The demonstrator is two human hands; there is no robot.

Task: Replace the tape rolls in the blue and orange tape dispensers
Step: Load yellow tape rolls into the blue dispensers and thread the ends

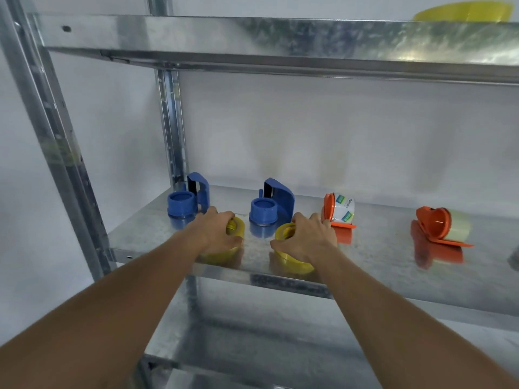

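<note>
Two blue tape dispensers stand on the metal shelf (379, 265), one at the left (188, 202) and one near the middle (271, 204), both with bare hubs. My left hand (217, 230) grips a yellow tape roll (235, 227) in front of the left dispenser. My right hand (307, 238) grips a second yellow tape roll (286, 234) in front of the middle dispenser. Both rolls rest on or just above the shelf. An orange dispenser (337, 213) holding a printed clear roll lies right of my right hand. Another orange dispenser (441, 227) with a pale roll lies farther right.
An upper metal shelf (280, 40) overhangs the work area, with a yellow object (463, 12) on top at the right. Steel uprights (56, 153) stand at the left. A lower shelf (252, 346) lies beneath my arms. A dark object (514, 258) shows at the right edge.
</note>
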